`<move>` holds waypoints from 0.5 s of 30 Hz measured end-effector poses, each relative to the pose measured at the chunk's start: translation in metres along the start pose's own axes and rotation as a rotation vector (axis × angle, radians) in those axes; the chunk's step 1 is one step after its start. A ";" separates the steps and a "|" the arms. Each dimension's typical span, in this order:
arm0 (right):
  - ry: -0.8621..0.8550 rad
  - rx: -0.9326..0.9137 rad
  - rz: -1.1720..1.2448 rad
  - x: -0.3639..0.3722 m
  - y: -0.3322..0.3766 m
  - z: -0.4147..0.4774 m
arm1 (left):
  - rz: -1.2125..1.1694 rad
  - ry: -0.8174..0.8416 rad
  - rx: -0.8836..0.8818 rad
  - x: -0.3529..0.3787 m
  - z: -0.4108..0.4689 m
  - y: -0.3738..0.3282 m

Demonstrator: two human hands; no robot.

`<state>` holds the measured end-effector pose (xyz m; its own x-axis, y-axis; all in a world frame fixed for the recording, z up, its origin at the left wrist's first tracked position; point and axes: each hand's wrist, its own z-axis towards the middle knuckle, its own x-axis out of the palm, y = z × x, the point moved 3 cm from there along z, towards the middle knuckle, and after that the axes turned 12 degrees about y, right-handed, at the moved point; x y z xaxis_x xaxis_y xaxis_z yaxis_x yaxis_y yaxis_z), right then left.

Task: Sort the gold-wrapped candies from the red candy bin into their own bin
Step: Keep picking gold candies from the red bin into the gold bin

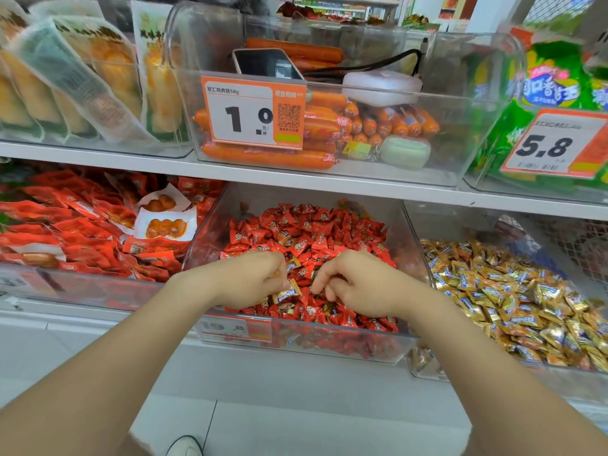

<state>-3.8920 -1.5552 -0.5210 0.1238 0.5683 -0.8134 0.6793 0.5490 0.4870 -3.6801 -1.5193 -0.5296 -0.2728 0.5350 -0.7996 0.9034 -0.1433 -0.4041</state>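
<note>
1. Head view: the left hand (253, 279) is hovering over the front half of the red candy bin (210, 232). Its fingers are curling inward and clamping a gold-wrapped candy (287, 293) that is poking out at the fingertips.
2. The right hand (355, 284) is reaching down just beside it, with its fingers bending into the red candies (306, 225). I cannot tell whether they are pinching anything.
3. The gold candy bin (415, 222) is standing against the red bin's right wall and holding a heap of gold pieces too many to count.
4. The sorting is looking only partly done. Besides the held candy, at least three gold strays are showing among the red: one just above the left fingertips, one nearer the middle and one at the back edge. More are probably lying buried.
5. Counting what is in play: two hands, two candy bins, and one candy certainly held.
</note>
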 end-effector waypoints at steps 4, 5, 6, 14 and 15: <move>0.010 0.096 -0.288 0.001 -0.002 0.001 | -0.045 -0.018 0.034 0.001 -0.001 0.001; -0.004 0.106 -0.356 0.001 -0.002 0.002 | -0.076 -0.017 0.045 0.002 0.000 -0.001; -0.010 0.108 -0.394 0.002 -0.001 0.003 | -0.113 -0.015 0.052 0.002 0.001 -0.004; 0.085 0.156 -0.504 0.012 0.002 0.015 | -0.107 -0.034 -0.030 -0.001 0.003 -0.011; 0.087 0.150 -0.516 0.013 0.003 0.015 | -0.092 -0.048 -0.044 -0.001 0.004 -0.011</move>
<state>-3.8770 -1.5554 -0.5353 -0.3089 0.3005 -0.9024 0.7327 0.6801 -0.0244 -3.6907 -1.5218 -0.5260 -0.3701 0.5035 -0.7807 0.8872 -0.0576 -0.4578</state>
